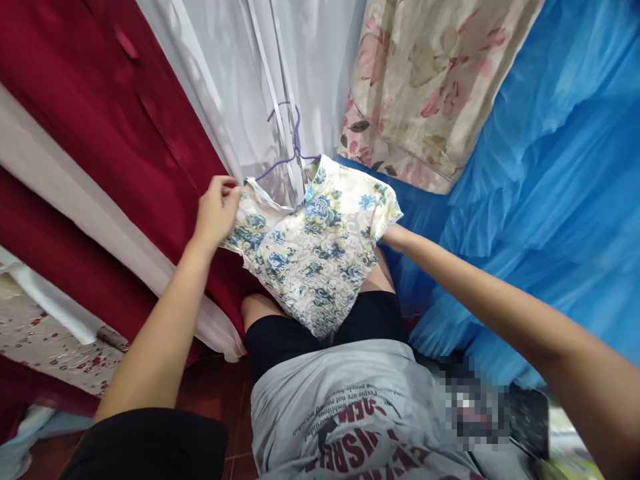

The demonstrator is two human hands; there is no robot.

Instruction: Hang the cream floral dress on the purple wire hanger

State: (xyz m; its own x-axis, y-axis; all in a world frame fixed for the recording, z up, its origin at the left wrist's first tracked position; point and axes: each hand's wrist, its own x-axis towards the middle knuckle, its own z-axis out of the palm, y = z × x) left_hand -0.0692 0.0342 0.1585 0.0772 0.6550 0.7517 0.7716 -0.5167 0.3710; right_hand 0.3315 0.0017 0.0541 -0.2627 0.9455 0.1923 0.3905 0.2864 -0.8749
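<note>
A short-sleeved white blouse (315, 253) with blue and green flowers lies spread in front of my thighs. Its neck opening surrounds the lower part of a purple hanger (296, 137), whose hook points up and away. At the blouse's left shoulder edge, my left hand (219, 207) is closed, pinching the cloth between thumb and fingers. My right hand (393, 235) goes in under the sleeve on the other side; cloth hides its fingers, so their grip does not show.
White drapes (215, 73) hang ahead. Dark red cloth (125, 127) hangs on the left, and blue ruffled fabric (540, 200) on the right. A beige floral garment (425, 87) hangs at upper right. Red floor tiles (227, 407) show below; a blurred patch covers something at lower right.
</note>
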